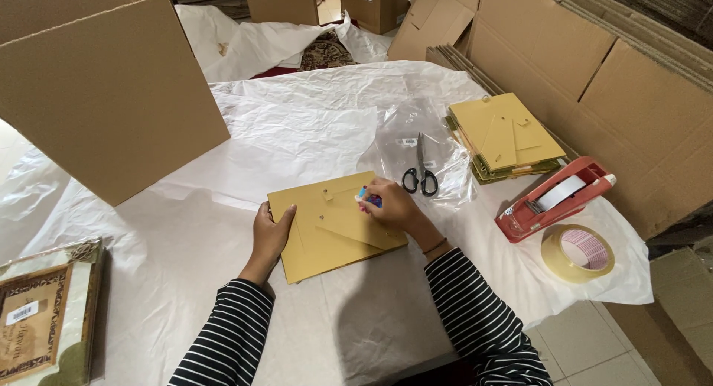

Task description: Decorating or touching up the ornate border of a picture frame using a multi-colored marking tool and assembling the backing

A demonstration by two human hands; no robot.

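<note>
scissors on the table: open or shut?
Shut. The scissors lie flat on clear plastic, blades together in one straight line, black handles side by side.

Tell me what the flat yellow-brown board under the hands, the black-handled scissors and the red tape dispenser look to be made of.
Flat yellow-brown board: probably matte fibreboard or stiff card; dull even surface, cut stand flap. Black-handled scissors: shiny metal blades, handles likely plastic. Red tape dispenser: seemingly glossy moulded plastic. Left hand steadies the board; right hand presses a small blue item onto it.
</note>
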